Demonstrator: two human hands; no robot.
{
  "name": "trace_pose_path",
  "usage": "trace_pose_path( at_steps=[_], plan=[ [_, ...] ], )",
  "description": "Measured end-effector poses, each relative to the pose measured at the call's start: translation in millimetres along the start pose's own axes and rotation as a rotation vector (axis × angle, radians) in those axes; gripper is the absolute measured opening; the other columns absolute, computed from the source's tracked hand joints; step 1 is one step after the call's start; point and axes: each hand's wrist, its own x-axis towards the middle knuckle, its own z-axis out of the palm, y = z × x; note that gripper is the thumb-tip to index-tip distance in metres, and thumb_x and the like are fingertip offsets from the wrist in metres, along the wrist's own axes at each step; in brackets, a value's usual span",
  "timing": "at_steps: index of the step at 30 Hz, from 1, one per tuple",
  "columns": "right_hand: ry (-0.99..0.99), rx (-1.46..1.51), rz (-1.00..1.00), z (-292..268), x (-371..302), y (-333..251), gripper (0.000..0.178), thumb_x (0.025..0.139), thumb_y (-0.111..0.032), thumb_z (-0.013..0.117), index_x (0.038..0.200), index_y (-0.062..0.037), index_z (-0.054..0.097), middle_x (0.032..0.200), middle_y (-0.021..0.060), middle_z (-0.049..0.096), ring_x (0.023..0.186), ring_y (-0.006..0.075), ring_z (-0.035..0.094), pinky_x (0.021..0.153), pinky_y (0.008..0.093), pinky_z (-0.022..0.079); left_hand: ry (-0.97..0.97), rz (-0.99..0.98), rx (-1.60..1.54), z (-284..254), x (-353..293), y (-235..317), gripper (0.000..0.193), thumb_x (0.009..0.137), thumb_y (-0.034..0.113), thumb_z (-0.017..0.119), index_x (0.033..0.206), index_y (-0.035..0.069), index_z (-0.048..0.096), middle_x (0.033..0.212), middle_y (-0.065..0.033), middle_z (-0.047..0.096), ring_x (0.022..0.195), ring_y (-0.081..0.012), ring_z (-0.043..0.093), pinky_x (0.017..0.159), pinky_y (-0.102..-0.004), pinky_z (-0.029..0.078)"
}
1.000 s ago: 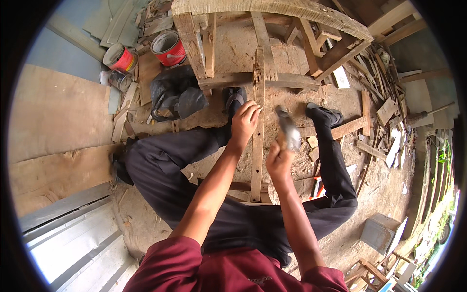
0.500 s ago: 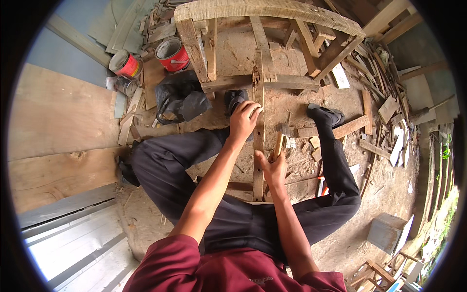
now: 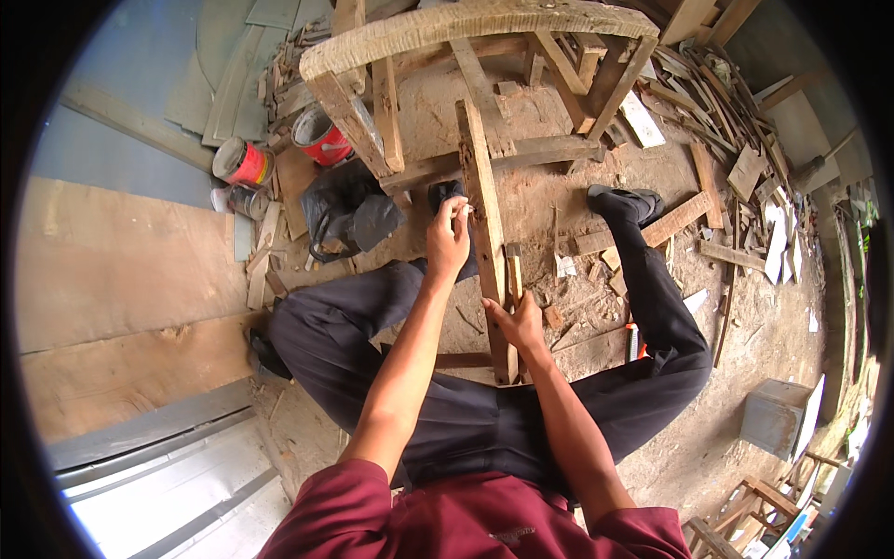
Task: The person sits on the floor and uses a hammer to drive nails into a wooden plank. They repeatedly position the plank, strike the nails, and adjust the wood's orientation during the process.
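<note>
A long wooden bar [image 3: 490, 242] with dark marks and holes runs away from my lap. Its far end stands by a wooden frame [image 3: 466, 28] with a curved top rail. My left hand [image 3: 449, 244] is at the bar's left side, fingertips pinched together against it; what they hold, if anything, is too small to make out. On the bar's right, my right hand [image 3: 521, 324] is closed round a hammer's wooden handle [image 3: 515, 270], its thumb pressing on the bar. The hammer's head is not visible now.
My legs [image 3: 633, 405] spread on either side of the bar. A black plastic bag [image 3: 349, 210] and red paint cans [image 3: 321, 138] lie at the left. Wood scraps [image 3: 736, 140] are heaped along the right, with a handsaw [image 3: 635, 343] near my right knee.
The bar has turned and tilted, showing a second face. My left hand has slid from over the bar to its left side. The hammer, its head visible earlier, has drawn close against the bar.
</note>
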Motion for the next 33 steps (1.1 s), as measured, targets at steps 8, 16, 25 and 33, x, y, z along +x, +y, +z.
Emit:
trace_pose_path(
  at_steps=[8, 16, 25, 33],
  plan=[
    [-0.067, 0.120, 0.041, -2, 10, 14, 0.061, 0.075, -0.047, 0.087, 0.089, 0.0030, 0.055, 0.074, 0.0078, 0.061, 0.067, 0.0138, 0.059, 0.057, 0.0320, 0.050, 0.069, -0.106, -0.072, 12, -4, 3, 0.015, 0.101, 0.013, 0.056, 0.108, 0.002, 0.064, 0.091, -0.0094, 0.072, 0.087, -0.0170, 0.070, 0.077, -0.0304, 0.053],
    [-0.083, 0.148, 0.089, -7, 10, 12, 0.068, 0.072, -0.048, 0.089, 0.096, 0.0064, 0.057, 0.080, 0.0134, 0.064, 0.072, 0.0188, 0.062, 0.061, 0.0338, 0.052, -0.047, 0.135, 0.126, 3, -8, 11, 0.014, 0.100, 0.011, 0.056, 0.108, 0.002, 0.064, 0.095, -0.0127, 0.072, 0.086, -0.0222, 0.071, 0.074, -0.0326, 0.054],
    [-0.122, 0.166, 0.085, -22, 17, 12, 0.079, 0.070, -0.056, 0.086, 0.101, 0.0111, 0.058, 0.086, 0.0239, 0.068, 0.081, 0.0274, 0.069, 0.070, 0.0389, 0.055, -0.058, -0.014, 0.043, 21, -22, 13, 0.043, 0.092, 0.021, 0.071, 0.126, 0.002, 0.053, 0.116, -0.0161, 0.060, 0.098, -0.0272, 0.062, 0.085, -0.0398, 0.051],
    [-0.024, 0.129, -0.006, -14, 15, 23, 0.062, 0.076, -0.052, 0.084, 0.091, 0.0002, 0.056, 0.073, 0.0063, 0.058, 0.062, 0.0149, 0.057, 0.052, 0.0312, 0.047, -0.109, -0.624, -0.511, 61, -37, -16, 0.050, 0.095, 0.034, 0.068, 0.128, 0.002, 0.048, 0.110, -0.0071, 0.061, 0.091, -0.0156, 0.061, 0.076, -0.0280, 0.052]
  ],
)
